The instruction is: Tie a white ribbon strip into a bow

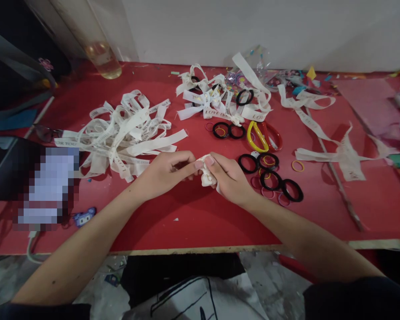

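Observation:
Over the front middle of the red table, both hands pinch one bunched white ribbon (208, 178). My left hand (166, 171) holds its left edge between thumb and fingers. From the other side my right hand (228, 175) grips it, thumb pressed on top and the other fingers curled behind. The ribbon is gathered into a small folded bundle, and its underside is hidden. Just right of my right hand lie several black hair ties (248, 163) with small coloured rubber bands (298, 166). Left of my left hand is a tangled heap of printed white ribbons (130, 129).
Yellow-handled (257, 138) and red-handled scissors lie behind the hair ties. Finished-looking ribbon bows (203, 100) sit at the back middle. A phone (50, 186) with a cable, a purple charm (85, 217) and a bottle (105, 60) are at left. A thin stick (340, 191) lies at right.

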Tool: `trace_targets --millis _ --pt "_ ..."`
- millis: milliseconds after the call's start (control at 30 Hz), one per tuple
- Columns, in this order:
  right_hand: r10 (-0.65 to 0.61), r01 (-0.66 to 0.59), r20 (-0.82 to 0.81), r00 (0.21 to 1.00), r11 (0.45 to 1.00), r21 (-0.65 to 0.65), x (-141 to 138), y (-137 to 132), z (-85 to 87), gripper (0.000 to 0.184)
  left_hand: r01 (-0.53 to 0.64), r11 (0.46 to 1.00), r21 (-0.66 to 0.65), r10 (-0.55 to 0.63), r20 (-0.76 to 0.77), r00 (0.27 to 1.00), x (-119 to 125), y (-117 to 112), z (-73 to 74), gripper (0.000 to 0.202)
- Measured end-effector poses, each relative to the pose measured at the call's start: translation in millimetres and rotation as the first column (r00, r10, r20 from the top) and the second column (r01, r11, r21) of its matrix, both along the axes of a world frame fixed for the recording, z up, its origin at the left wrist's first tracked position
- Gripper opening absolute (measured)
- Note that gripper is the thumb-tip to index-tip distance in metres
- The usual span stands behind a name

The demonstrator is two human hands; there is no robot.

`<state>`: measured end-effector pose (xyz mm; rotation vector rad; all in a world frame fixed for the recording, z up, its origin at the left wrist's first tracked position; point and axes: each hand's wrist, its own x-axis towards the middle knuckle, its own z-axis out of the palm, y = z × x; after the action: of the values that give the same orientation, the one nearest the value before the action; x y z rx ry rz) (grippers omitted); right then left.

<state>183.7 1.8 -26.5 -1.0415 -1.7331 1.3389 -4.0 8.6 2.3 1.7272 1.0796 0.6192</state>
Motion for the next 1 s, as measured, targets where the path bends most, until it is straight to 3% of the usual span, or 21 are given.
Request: trace_targets --millis 300,1000 --pt "0.038 -0.040 0.046 0.998 0.998 0.038 0.2 1.9 -0.4 0.040 0.153 0.969 0.196 -0.097 -0.270 0.958 0.2 -1.0 -2.1 0.041" --pt "0.082 -0.084 0.051 0.995 0.995 0.044 0.5 1.6 8.1 0.044 0.200 0.961 0.191 -0.160 -0.206 0.965 -1.2 -2.3 -0.6 0.037"
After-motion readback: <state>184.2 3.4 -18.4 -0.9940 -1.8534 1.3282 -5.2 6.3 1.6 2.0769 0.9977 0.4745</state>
